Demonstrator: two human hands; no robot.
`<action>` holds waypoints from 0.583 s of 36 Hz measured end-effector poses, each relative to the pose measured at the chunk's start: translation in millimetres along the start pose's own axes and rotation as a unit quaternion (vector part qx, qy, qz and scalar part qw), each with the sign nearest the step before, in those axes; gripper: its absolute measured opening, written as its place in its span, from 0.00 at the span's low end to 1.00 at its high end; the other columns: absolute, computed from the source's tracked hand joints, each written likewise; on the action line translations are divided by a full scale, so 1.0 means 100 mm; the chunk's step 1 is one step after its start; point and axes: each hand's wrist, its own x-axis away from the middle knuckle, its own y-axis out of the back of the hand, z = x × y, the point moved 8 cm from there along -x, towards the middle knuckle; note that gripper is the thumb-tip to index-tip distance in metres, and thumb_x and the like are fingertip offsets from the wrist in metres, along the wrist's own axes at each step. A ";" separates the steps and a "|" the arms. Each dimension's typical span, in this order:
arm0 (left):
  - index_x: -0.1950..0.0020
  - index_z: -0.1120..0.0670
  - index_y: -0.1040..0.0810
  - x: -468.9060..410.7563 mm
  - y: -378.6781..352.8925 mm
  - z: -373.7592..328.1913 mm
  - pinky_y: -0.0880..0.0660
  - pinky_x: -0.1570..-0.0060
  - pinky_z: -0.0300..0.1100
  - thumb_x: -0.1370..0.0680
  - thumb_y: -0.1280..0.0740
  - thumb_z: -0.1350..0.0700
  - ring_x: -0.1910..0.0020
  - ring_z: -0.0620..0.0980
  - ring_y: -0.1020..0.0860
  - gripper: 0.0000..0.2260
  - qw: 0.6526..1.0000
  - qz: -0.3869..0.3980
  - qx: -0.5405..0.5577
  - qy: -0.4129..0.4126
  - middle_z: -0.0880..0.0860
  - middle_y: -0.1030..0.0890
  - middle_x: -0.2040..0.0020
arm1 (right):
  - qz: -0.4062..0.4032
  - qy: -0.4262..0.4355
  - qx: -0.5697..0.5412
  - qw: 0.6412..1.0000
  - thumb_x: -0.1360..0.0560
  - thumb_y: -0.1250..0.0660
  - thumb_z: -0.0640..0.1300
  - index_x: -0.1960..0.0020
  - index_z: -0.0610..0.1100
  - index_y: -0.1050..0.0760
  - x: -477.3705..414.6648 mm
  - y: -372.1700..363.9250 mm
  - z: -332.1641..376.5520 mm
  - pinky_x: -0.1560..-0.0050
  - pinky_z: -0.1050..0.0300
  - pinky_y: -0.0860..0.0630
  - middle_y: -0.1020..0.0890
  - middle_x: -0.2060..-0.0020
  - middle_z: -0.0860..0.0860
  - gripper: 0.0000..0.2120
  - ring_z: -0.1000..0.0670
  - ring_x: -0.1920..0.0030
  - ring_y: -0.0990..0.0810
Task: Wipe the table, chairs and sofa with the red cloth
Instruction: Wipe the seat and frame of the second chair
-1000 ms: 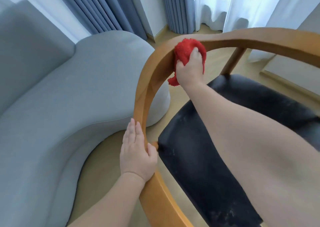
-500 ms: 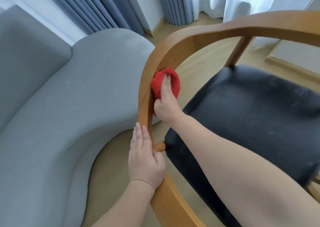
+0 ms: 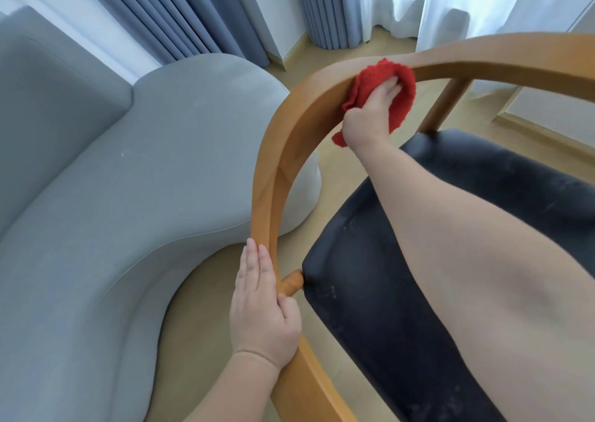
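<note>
Pressing against the inner face of the curved honey-coloured wooden chair rail [image 3: 280, 164], the right hand [image 3: 370, 115] grips a crumpled red cloth [image 3: 402, 99] near the top of the bend. The cloth bunches up around the blurred fingers, and one corner hangs down beside the wrist. Lower on the same rail, the left hand [image 3: 262, 305] lies flat, with its fingers straight along the outer face and its thumb over the inner edge, holding nothing else. The two hands are well apart, one high on the curve and one low. Just beside the left thumb, a short round wooden peg [image 3: 291, 283] joins the rail to the black padded leather-like seat [image 3: 370, 309], whose surface shows pale dusty specks. The right forearm stretches across this seat. A slanted wooden strut [image 3: 447, 102] runs from the upper rail down to the far side of the seat. A rounded grey fabric sofa [image 3: 112, 196] stands close on the left of the chair, on a light wooden floor [image 3: 199, 292]. Behind the sofa hang pleated blue-grey curtains [image 3: 180, 12], and sheer white curtains [image 3: 467, 2] hang further right, reaching the floor.
</note>
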 end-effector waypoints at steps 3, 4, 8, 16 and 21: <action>0.22 0.50 0.53 -0.01 -0.01 0.00 0.43 0.29 0.43 0.25 0.50 0.50 0.25 0.42 0.56 0.31 1.000 -0.002 0.000 -0.001 0.40 0.60 0.25 | -0.033 -0.005 -0.017 0.999 0.26 0.42 0.30 0.24 0.38 0.69 -0.10 0.11 0.03 0.24 0.51 0.55 0.65 0.24 0.43 0.42 0.44 0.23 0.60; 0.22 0.50 0.53 -0.02 -0.01 0.00 0.43 0.29 0.43 0.25 0.50 0.50 0.25 0.42 0.56 0.31 1.000 -0.001 0.002 -0.003 0.40 0.60 0.25 | -0.035 -0.003 -0.018 0.999 0.26 0.43 0.29 0.25 0.37 0.69 -0.10 0.10 0.03 0.24 0.52 0.56 0.65 0.24 0.43 0.42 0.44 0.23 0.61; 0.22 0.52 0.51 -0.04 -0.01 -0.01 0.44 0.28 0.43 0.26 0.49 0.51 0.25 0.41 0.56 0.31 1.000 0.001 0.007 -0.008 0.41 0.60 0.25 | -0.010 0.024 -0.009 1.000 0.27 0.42 0.28 0.25 0.38 0.69 0.02 -0.04 0.06 0.25 0.54 0.60 0.65 0.24 0.42 0.43 0.45 0.24 0.63; 0.22 0.53 0.50 -0.04 0.00 -0.02 0.42 0.27 0.46 0.26 0.50 0.51 0.24 0.42 0.56 0.31 1.000 0.003 0.011 -0.007 0.42 0.59 0.25 | 0.112 0.113 -0.031 0.987 0.29 0.43 0.26 0.24 0.38 0.67 0.70 -0.60 0.07 0.25 0.48 0.64 0.63 0.24 0.43 0.44 0.46 0.24 0.65; 0.22 0.53 0.49 -0.05 0.02 -0.03 0.42 0.27 0.45 0.25 0.53 0.50 0.24 0.43 0.54 0.31 1.000 -0.010 0.014 -0.008 0.43 0.57 0.24 | 0.196 0.127 -0.042 0.971 0.22 0.40 0.38 0.23 0.42 0.67 1.15 -0.83 -0.09 0.24 0.47 0.61 0.62 0.23 0.48 0.40 0.51 0.24 0.64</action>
